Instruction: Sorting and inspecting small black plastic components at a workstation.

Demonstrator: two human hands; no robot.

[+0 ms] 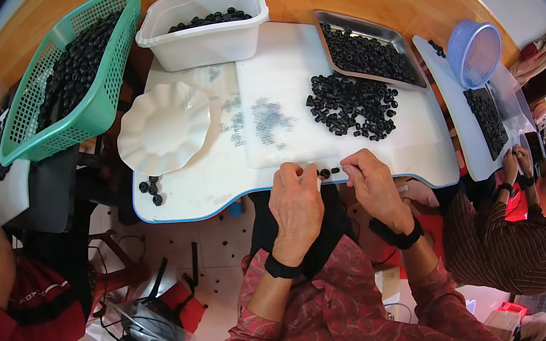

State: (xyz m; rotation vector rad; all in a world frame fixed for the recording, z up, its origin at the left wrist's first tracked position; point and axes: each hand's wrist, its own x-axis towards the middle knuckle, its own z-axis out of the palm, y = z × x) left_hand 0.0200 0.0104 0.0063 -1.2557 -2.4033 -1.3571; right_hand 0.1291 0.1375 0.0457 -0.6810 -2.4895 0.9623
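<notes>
At the front edge of the white table, my left hand (296, 202) is closed, its fingers bent down and their tips partly hidden. A small black ring-shaped part (324, 174) shows right beside its fingertips; whether they grip it is not clear. A second small black part (336, 170) lies between my hands. My right hand (372, 183) is pinched, thumb against forefinger, and what it holds is too small to make out. Beyond it spreads a loose pile of black parts (353, 107), next to a metal tray (423, 83) full of similar parts.
A scalloped white plate (165, 126) sits left, with several black parts (154, 187) near it. Farther back stand a white tub (210, 45) and a green basket (76, 132) of black parts. A purple basket (475, 53) is at right. People work on both sides.
</notes>
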